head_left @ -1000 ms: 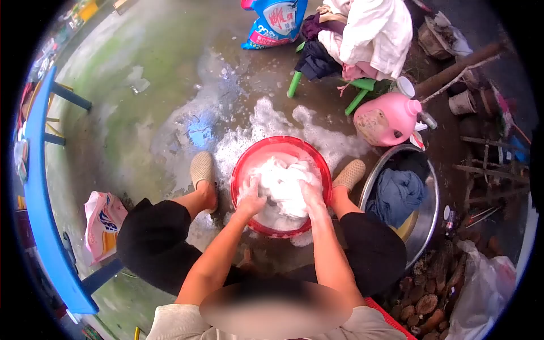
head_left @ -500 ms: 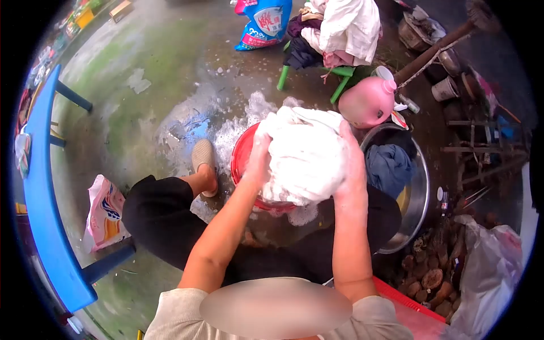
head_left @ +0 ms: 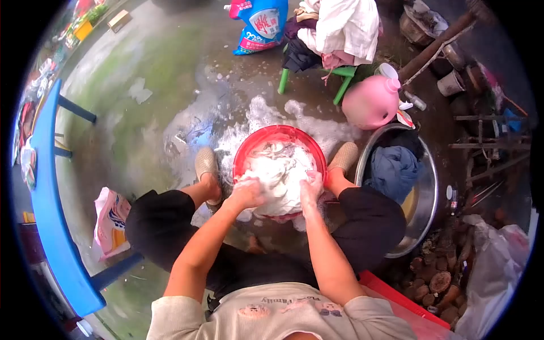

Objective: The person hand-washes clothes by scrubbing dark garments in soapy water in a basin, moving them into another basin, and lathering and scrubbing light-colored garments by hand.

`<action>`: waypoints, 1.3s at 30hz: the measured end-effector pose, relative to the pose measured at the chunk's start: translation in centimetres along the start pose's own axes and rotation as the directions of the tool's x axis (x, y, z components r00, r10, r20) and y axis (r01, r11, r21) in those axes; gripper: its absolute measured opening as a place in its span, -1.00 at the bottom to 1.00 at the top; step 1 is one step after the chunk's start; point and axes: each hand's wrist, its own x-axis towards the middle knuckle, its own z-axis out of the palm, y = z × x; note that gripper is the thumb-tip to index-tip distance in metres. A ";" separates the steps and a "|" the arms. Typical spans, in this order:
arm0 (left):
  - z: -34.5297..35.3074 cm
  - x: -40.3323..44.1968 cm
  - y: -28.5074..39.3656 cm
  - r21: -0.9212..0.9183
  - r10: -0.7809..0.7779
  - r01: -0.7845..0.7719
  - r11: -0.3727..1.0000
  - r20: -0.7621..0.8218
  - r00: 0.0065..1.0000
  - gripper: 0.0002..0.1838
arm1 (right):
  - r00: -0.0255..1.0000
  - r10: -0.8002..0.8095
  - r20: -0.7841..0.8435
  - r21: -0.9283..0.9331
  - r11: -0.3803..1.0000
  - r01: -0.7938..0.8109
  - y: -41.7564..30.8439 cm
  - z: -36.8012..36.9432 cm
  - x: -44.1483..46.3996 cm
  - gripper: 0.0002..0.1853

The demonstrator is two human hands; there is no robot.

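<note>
A red basin (head_left: 240,152) stands on the wet floor between my feet, with a soapy white cloth (head_left: 277,173) bunched up inside it. My left hand (head_left: 248,191) is closed on the cloth's near left side, fingers curled into it. On the right side, my right hand (head_left: 310,188) grips the same cloth near the basin's rim. White suds lie on the floor around the far side of the basin.
A metal basin (head_left: 432,195) with dark and blue clothes stands at right, below a pink jug (head_left: 371,102). Clothes (head_left: 345,31) cover a green stool (head_left: 343,89) beside a blue detergent bag (head_left: 260,25). At left are a blue bench (head_left: 54,209) and a pink bag (head_left: 110,224).
Half a second ago both hands held the cloth raised above the basin towards the camera. Now hands and cloth are back down in the basin, and the fingers have closed more tightly.
</note>
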 end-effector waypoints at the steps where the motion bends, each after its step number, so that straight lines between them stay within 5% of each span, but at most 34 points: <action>1: 1.1 0.7 -1.4 0.008 0.019 -0.018 1.000 -0.179 0.984 -0.31 | 0.982 -0.179 0.065 -0.145 0.972 0.187 -0.5 0.3 -0.2 -0.49; 3: 3.4 1.9 -3.3 0.026 0.056 -0.049 0.998 -0.511 0.858 -0.27 | 0.842 -0.468 0.269 -0.375 0.754 0.539 -0.2 0.9 -0.5 -0.48; 4: 3.9 2.6 -3.0 0.005 0.039 -0.041 0.999 -0.475 0.879 -0.27 | 0.795 -0.444 0.412 -0.385 0.707 0.594 0.1 1.6 -0.7 -0.38; 5: 4.9 3.5 -2.8 0.065 0.058 -0.032 0.997 -0.448 0.892 -0.24 | 0.799 -0.278 0.533 -0.494 0.665 0.560 -1.6 1.8 -2.1 -0.22; 8: 11.2 8.1 -4.3 0.231 0.072 0.005 0.973 -0.322 0.944 -0.22 | 0.741 -0.125 0.660 -0.629 0.447 0.636 1.3 2.8 -2.5 -0.04; 11: 13.1 9.8 -4.6 0.207 0.027 0.022 0.978 -0.231 0.973 -0.34 | 0.734 0.108 0.671 -0.691 0.450 0.566 1.7 3.3 -1.2 -0.25; 14: 12.4 14.6 -5.1 0.211 -0.111 0.090 0.973 0.090 0.990 -0.43 | 0.535 0.455 0.712 -0.674 0.226 0.704 2.4 5.8 3.9 -0.42; 17: 8.1 15.7 -3.7 0.103 -0.187 0.166 0.981 0.248 0.951 -0.52 | 0.541 0.504 0.674 -0.722 0.294 0.626 3.3 7.0 7.0 -0.55; 20: 13.7 18.2 -7.3 0.165 -0.085 0.071 0.984 0.076 0.994 -0.57 | 0.585 0.332 0.740 -0.635 0.633 0.444 -0.9 5.8 8.9 -0.57; 21: 13.1 18.1 -7.3 0.174 -0.105 0.082 0.981 0.124 0.987 -0.56 | 0.589 0.438 0.679 -0.687 0.661 0.300 -4.8 5.2 9.3 -0.55; 23: 10.2 17.3 -6.0 0.184 -0.139 0.100 0.978 0.211 0.967 -0.55 | 0.770 0.415 0.485 -0.651 0.759 0.002 -7.1 3.4 9.3 -0.47; 25: 7.5 15.7 -4.5 0.074 -0.160 0.146 0.987 0.266 0.950 -0.51 | 0.961 0.040 0.274 -0.558 0.821 0.125 -2.4 2.5 9.9 -0.44; 26: 6.7 15.3 -4.4 0.026 -0.171 0.172 0.985 0.296 0.940 -0.49 | 0.979 -0.149 0.137 -0.517 0.832 0.199 0.6 2.4 10.5 -0.43; 29: 12.4 15.4 -7.1 -0.639 -0.270 0.157 0.753 -0.082 0.959 -0.48 | 0.991 0.046 0.129 -0.586 0.809 0.038 6.1 4.1 13.3 -0.39; 30: 9.5 13.4 -5.3 -0.731 -0.336 0.127 0.670 -0.147 0.930 -0.53 | 0.896 0.419 0.149 -0.543 0.792 -0.280 -3.7 4.6 11.1 -0.36; 31: 12.4 14.7 -6.8 -0.790 -0.383 0.035 0.612 -0.258 0.887 -0.56 | 0.866 0.420 0.272 -0.406 0.866 -0.292 -0.6 6.0 12.2 -0.37; 33: 9.9 12.8 -6.4 -0.793 -0.543 0.149 0.590 -0.254 0.801 -0.52 | 0.776 0.248 0.580 -0.044 0.961 -0.274 5.9 8.2 13.6 -0.39; 34: 7.5 11.3 -4.5 -0.872 -0.661 0.075 0.485 -0.309 0.683 -0.47 | 0.732 0.183 0.657 -0.022 0.974 -0.224 5.9 8.7 13.0 -0.39; 35: 5.4 10.5 -2.9 -0.925 -0.771 -0.019 0.378 -0.327 0.546 -0.41 | 0.712 0.187 0.677 -0.188 0.979 -0.079 1.3 8.3 10.5 -0.43; 37: 3.9 11.6 -2.8 -0.885 -0.795 -0.019 0.465 -0.428 0.430 -0.34 | 0.678 0.208 0.705 -0.468 0.855 0.225 -6.6 7.2 6.6 -0.49; 39: 0.7 11.0 -2.1 -0.873 -0.683 -0.120 0.473 -0.450 0.575 -0.28 | 0.648 0.126 0.751 -0.532 0.697 0.480 -6.1 5.8 3.0 -0.55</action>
